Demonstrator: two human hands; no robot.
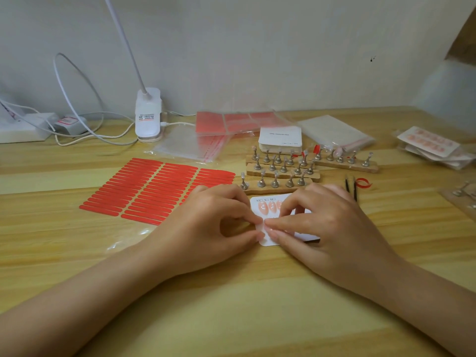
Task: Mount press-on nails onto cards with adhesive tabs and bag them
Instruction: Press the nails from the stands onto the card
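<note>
A white card (270,240) lies on the wooden table in front of me, with a few pink press-on nails (268,206) stuck along its top row. My left hand (213,222) pinches the card's left edge with thumb and fingertips. My right hand (327,222) covers the card's right part, its curled fingers meeting the left fingertips at a small pale piece on the lower row; what that piece is I cannot tell. A sheet of red adhesive tabs (154,188) lies to the left.
Wooden racks with metal nail stands (283,171) sit just behind the card. Tweezers (350,188) lie at the right, a card stack (280,139) and clear bags (188,143) farther back. Bagged finished cards (432,146) are far right; a lamp base (149,117) and cables are back left.
</note>
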